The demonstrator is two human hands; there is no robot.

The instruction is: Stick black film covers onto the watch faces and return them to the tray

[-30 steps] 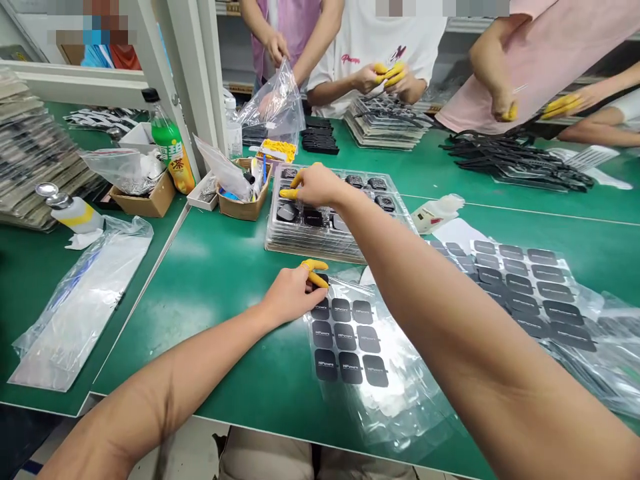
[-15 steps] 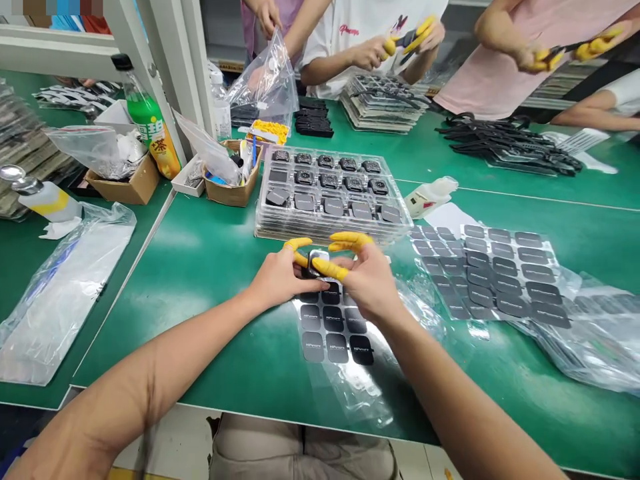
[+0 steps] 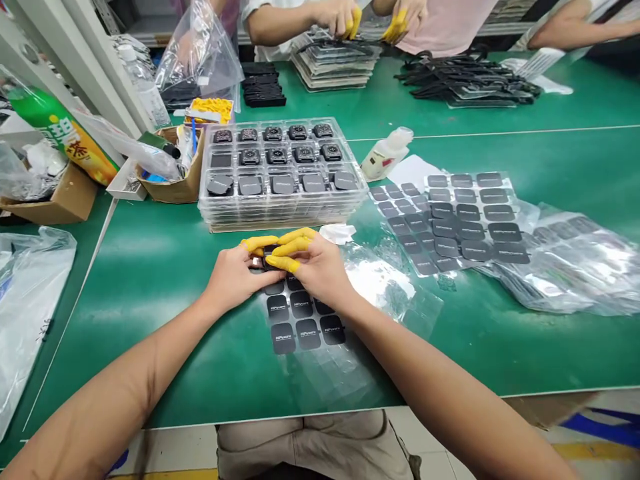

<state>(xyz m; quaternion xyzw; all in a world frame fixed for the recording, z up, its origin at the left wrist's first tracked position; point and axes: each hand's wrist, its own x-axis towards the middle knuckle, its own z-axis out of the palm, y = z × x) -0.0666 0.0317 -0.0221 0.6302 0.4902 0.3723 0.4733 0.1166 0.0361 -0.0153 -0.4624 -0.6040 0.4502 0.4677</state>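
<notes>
A second ago the right hand (image 3: 323,268) was reaching over the stack of clear trays (image 3: 280,217); now it has come back to the near side of that stack and met the left hand (image 3: 230,275). Both are curled, yellow-covered fingers closed around a small dark watch (image 3: 270,256) between their fingertips. It's just in front of the trays, above a sheet of dark labels (image 3: 309,333) lying on the tabletop (image 3: 165,280), partly hidden by the hands.

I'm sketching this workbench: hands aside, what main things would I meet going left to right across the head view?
Green-and-orange bottle, cardboard box, watch tray, small white bottle, sheets of dark stickers.
</notes>
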